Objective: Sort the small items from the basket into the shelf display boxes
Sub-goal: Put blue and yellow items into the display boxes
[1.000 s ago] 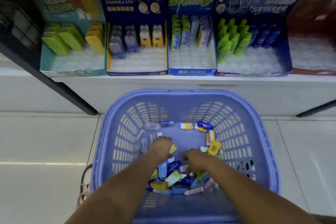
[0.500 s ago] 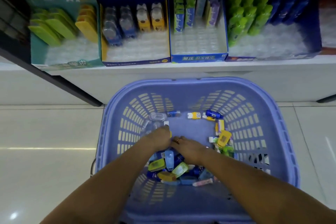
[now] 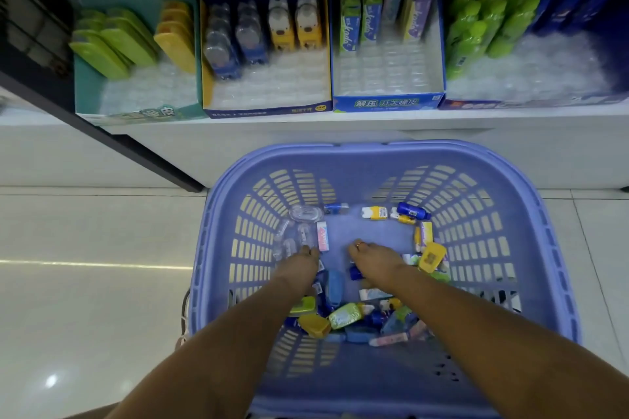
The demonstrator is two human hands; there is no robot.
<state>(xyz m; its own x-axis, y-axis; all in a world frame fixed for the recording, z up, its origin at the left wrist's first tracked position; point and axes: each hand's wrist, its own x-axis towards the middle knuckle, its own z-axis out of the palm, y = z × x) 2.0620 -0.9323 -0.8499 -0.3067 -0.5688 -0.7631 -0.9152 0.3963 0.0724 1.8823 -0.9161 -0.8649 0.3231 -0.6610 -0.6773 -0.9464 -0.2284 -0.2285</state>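
Four in a row on the shelf (image 3: 340, 120) behind the basket (image 3: 340, 150): a teal display box (image 3: 136, 114) beyond its far-left corner, then a navy display box (image 3: 269, 109) of bear-shaped pieces, a blue display box (image 3: 388, 103) of stick erasers straight behind it, and a dark display box (image 3: 531, 101) of green bottles behind its right side. Inside the basket, clear packaging (image 3: 297, 231) lies against the left wall, with a pink eraser (image 3: 322, 236) just beside it. The left hand (image 3: 297, 267) reaches down left of the basket's centre, its fingers (image 3: 306, 251) curled under at the eraser's near end. I cannot tell whether they pinch anything. Most of the small items (image 3: 345, 316) are heaped in the basket's near half, between the forearms. The right hand (image 3: 376, 262), a ring (image 3: 358, 244) on one finger, is at the basket's centre with its fingers tucked under, so I cannot tell its grip either. A yellow piece (image 3: 431, 257) lies by the right wall.
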